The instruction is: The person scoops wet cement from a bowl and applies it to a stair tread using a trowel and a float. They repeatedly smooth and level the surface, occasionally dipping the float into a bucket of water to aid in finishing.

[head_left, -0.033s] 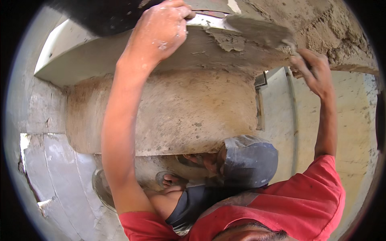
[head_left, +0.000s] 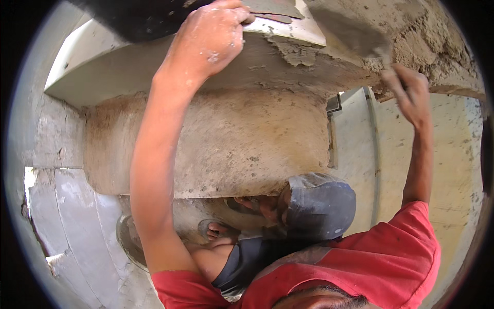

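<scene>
My left hand (head_left: pixel 208 44), flecked with pale residue, has its fingers curled on a white board (head_left: pixel 309 33) along the edge of the overhead plastered surface. My right hand (head_left: pixel 411 92) grips the handle of a trowel (head_left: pixel 355 36), whose grey blade is blurred against the wet mortar just right of the board. Smoother grey plaster (head_left: pixel 108 72) runs below the board, with a loose ragged patch (head_left: pixel 293 51) under its edge. Rough, lumpy mortar (head_left: pixel 432 41) lies beyond the trowel at the upper right.
A co-worker in a dusty grey cap (head_left: pixel 319 206) is below, with a hand (head_left: pixel 216 229) near the surface there. A brown plastered face (head_left: pixel 247 139) spans the middle, a pale wall (head_left: pixel 447 154) the right, grey panels (head_left: pixel 77 221) the lower left, a dark area (head_left: pixel 128 18) the top left.
My right hand and the trowel have shifted to the right, uncovering more of the white board. My left hand has moved slightly right.
</scene>
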Available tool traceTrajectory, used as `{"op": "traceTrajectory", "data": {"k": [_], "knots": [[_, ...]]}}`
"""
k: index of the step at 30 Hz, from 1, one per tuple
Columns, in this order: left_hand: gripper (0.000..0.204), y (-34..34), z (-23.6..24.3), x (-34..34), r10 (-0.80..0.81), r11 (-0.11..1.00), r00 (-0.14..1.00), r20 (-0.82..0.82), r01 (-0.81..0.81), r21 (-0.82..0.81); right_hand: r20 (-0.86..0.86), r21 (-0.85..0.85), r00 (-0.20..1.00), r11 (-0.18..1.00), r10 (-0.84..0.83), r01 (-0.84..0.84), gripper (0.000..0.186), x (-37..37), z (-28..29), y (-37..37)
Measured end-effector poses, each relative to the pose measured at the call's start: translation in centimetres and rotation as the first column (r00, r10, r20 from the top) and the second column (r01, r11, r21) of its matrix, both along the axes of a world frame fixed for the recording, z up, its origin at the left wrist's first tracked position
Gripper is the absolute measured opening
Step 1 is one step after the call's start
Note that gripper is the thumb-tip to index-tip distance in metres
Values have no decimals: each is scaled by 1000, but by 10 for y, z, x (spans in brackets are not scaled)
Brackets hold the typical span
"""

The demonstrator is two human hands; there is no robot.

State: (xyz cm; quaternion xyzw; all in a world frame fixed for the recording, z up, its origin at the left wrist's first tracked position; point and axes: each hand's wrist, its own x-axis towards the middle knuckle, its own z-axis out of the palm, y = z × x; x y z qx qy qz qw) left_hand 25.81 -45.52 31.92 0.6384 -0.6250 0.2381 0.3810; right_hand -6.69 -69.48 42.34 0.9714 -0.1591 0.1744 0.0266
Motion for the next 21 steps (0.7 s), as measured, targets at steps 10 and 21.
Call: {"op": "traceTrajectory", "data": {"k": [10, 21], "knots": [[39, 0, 7, 13, -72, 994, 992, -106, 80, 70, -429, -223, 854, 882, 293, -415, 46, 61, -4, 44], [39, 2, 9, 8, -78, 996, 992, -97, 82, 34, -635, -348, 760, 828, 138, -441, 37, 132, 90, 55]]}}
